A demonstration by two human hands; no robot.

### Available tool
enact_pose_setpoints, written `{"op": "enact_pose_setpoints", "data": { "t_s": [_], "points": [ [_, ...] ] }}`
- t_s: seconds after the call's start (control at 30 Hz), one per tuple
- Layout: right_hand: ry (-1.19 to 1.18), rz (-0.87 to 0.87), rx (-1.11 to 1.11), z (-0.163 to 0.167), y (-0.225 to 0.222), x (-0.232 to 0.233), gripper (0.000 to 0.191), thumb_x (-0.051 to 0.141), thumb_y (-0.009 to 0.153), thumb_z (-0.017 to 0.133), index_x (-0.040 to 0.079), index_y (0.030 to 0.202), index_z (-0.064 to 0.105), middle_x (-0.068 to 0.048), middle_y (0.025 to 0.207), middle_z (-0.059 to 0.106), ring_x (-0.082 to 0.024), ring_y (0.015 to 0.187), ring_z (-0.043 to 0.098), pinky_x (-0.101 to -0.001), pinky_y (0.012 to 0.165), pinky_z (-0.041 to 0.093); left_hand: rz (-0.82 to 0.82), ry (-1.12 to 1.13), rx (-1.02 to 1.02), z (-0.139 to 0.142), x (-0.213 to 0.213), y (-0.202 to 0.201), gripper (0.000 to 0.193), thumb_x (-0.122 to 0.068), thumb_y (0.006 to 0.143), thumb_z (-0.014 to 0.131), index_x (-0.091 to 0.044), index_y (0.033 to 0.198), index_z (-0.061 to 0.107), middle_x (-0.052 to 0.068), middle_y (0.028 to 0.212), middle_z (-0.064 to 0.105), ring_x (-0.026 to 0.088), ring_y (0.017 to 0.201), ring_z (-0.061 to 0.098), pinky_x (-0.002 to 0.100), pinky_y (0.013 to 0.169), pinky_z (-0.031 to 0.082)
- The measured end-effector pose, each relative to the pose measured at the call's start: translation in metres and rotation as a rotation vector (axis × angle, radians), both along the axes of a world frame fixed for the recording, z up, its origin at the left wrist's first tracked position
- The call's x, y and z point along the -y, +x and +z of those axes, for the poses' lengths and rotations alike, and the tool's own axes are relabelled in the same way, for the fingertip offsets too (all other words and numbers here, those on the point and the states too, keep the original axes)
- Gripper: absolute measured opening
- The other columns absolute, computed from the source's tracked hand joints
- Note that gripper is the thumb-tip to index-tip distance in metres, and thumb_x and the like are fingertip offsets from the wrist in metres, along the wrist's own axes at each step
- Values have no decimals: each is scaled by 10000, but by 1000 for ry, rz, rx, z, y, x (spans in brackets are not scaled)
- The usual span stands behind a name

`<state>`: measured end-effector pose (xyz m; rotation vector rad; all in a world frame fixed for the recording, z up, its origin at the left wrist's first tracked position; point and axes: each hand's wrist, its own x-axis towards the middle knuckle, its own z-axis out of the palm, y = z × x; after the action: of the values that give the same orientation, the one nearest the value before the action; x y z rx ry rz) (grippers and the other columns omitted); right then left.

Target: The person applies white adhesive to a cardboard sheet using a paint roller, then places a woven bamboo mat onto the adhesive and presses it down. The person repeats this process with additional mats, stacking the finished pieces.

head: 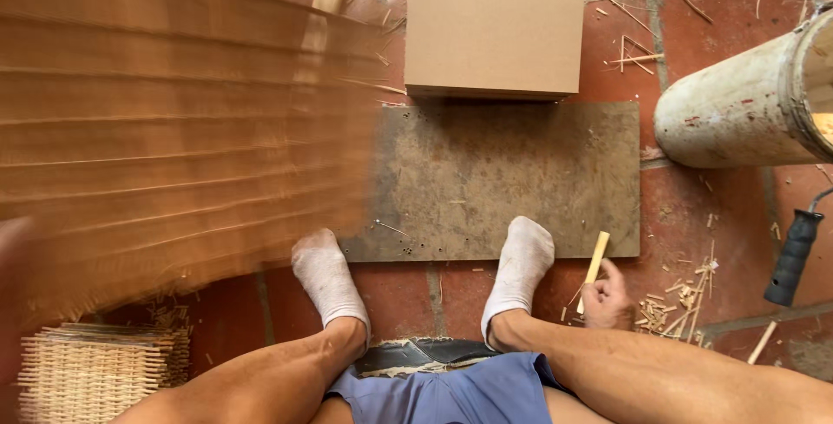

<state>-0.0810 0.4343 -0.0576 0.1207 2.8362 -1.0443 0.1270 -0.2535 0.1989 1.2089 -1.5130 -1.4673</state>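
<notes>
Bamboo, a short pale stick (pixel 596 257), stands nearly upright in the right hand (pixel 607 300), whose fingers are curled closed around its lower end just right of the worn brown board (pixel 503 177) on the red tiles. Left of that board, the left hand (pixel 13 242) is a motion-blurred smear at the frame edge under a blurred woven mat (pixel 173 129); its grip cannot be made out.

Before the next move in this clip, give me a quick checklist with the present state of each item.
1. Right hand grips the stick: ok.
2. Left hand grip on the mat: cannot tell, blurred.
3. Board lies flat on the floor: ok.
4. Both feet rest at the board's near edge: ok.
5. Mat steady: not ok, motion-blurred.
6. Box sits at the board's far edge, apart from the hands: ok.
</notes>
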Motion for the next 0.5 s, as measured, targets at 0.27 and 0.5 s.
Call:
{"op": "enact_pose_setpoints", "data": {
  "t_s": [0.27, 0.5],
  "points": [
    [-557, -32, -11, 90, -43, 36, 405, 22, 997, 625, -81, 1382, 557, -80, 909, 669, -121, 674, 613, -257, 558, 510, -744, -299, 786, -148, -171, -122, 270, -329, 893, 777, -72, 960, 731, 57, 849, 718, 187, 764, 699, 341, 666, 589],
    [-762, 221, 55, 155, -101, 83, 174, 59, 1077, 545, -76, 1159, 619, -87, 988, 659, -162, 789, 676, -294, 725, 604, -938, -1083, 507, -203, -202, -144, 613, -546, 852, 780, -69, 1228, 691, 160, 1265, 675, 326, 1243, 578, 523, 1065, 460]
  ]
}}
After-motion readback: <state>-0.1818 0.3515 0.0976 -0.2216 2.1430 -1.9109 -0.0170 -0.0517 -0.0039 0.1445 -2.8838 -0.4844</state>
